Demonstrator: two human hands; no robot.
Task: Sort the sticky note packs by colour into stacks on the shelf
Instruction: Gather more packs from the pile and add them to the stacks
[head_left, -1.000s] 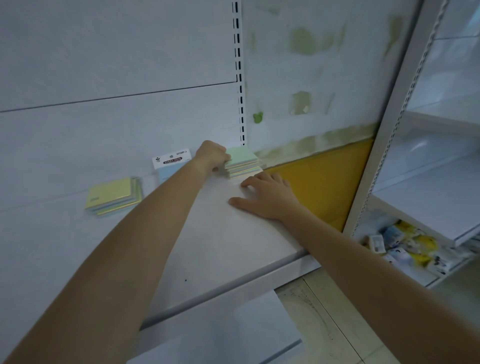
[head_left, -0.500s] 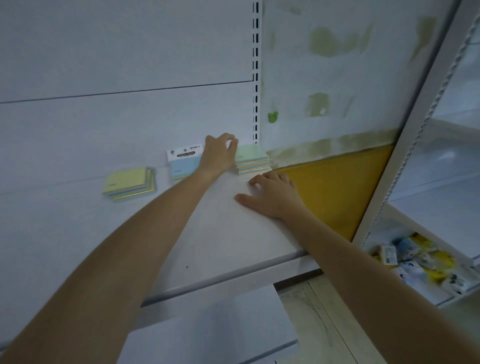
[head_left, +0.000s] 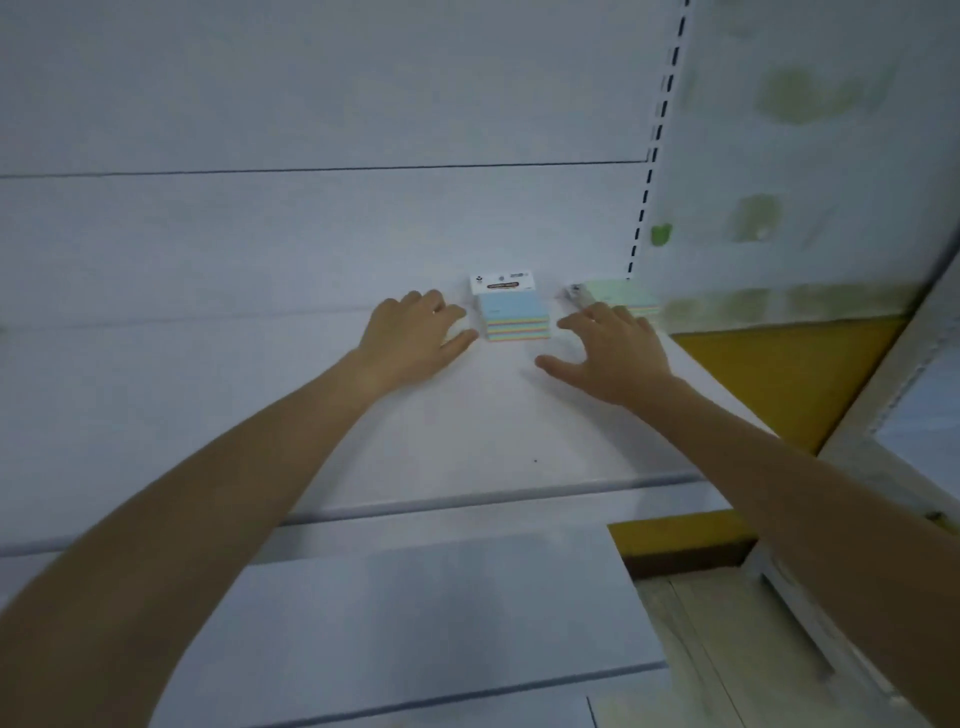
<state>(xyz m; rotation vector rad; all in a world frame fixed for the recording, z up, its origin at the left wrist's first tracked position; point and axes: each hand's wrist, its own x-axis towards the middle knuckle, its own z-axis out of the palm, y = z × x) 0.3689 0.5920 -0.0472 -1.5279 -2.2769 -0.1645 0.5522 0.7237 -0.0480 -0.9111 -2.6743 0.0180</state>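
On the white metal shelf (head_left: 467, 431), the left hand (head_left: 415, 335) lay with relaxed, slightly spread fingers, holding nothing, just left of the blue-topped stack of pastel sticky note packs (head_left: 515, 318) by the back wall, while the right hand (head_left: 615, 356), fingers splayed wide, overlapped the green-topped stack of packs (head_left: 621, 293).

The person is working bare-armed, left hand (head_left: 415, 338) and right hand (head_left: 613, 358) uncovered, forearms showing bare down to the frame's lower corners.
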